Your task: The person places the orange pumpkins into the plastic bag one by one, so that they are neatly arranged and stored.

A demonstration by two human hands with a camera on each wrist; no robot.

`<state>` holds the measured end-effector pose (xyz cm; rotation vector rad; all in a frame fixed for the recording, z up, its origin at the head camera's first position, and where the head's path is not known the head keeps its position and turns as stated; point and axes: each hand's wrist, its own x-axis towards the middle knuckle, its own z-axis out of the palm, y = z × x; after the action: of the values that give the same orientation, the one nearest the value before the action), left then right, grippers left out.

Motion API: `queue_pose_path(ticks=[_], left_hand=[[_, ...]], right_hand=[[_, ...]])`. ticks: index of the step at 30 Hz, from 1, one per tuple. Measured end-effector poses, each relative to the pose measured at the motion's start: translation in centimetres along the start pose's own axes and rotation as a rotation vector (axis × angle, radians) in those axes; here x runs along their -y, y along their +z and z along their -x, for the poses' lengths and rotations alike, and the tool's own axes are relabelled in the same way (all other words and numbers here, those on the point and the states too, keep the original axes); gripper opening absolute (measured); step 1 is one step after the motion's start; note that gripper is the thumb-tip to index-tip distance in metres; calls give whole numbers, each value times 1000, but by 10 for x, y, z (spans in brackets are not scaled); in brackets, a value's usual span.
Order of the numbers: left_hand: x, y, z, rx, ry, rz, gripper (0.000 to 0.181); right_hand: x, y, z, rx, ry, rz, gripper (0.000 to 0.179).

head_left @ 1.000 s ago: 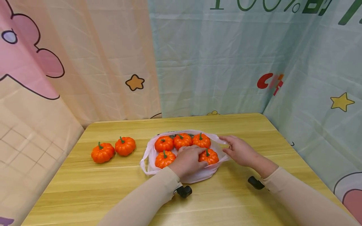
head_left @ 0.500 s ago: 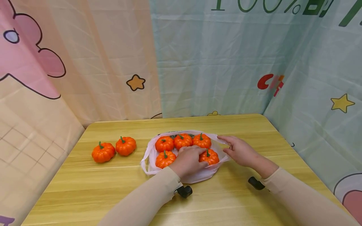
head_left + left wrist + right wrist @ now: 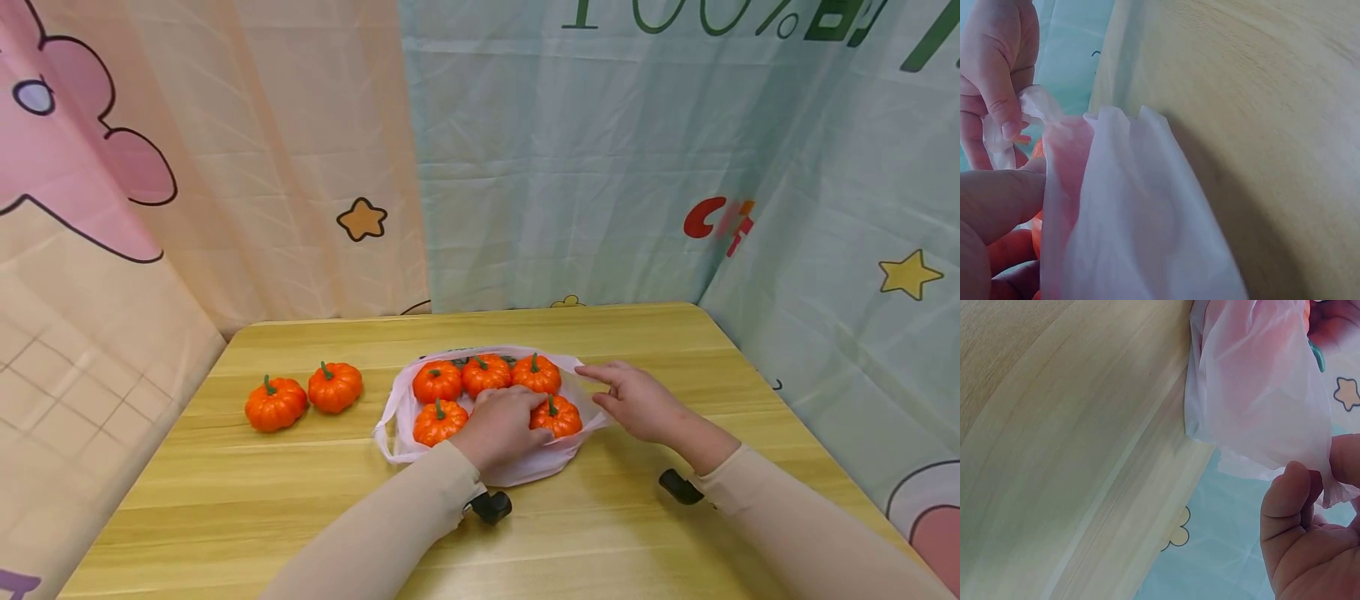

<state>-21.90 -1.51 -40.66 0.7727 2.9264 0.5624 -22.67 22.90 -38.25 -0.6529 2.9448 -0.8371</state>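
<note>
Left grip (image 3: 504, 423) holds the right front pumpkin (image 3: 561, 419) inside the bag (image 3: 525, 475). Right grip (image 3: 633, 402), just right of it, pinches the bag.

In the head view, bright light is evenly spread over the tabletop (image 3: 225, 500), with small highlights returned by the pumpkins (image 3: 276, 407) and a soft shadow cast beneath the right sleeve (image 3: 810, 521). In the left wrist view, a broad shadow is thrown beside the bag (image 3: 1147, 206); cooler, duller tones are recorded in both wrist views.
</note>
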Motion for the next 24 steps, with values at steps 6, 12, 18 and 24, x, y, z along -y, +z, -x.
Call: queue_pose_path(ticks=[6, 12, 18, 24], left_hand=[[-2, -3, 0, 8, 4, -35, 61], [-3, -4, 0, 10, 11, -101, 59], [-6, -8, 2, 23, 19, -157, 64], [-7, -20, 11, 2, 37, -151, 68]], right_hand=[[0, 0, 0, -2, 6, 4, 50], [1, 1, -1, -5, 7, 10, 50], [1, 1, 0, -5, 17, 6, 51], [2, 0, 0, -10, 32, -3, 52]])
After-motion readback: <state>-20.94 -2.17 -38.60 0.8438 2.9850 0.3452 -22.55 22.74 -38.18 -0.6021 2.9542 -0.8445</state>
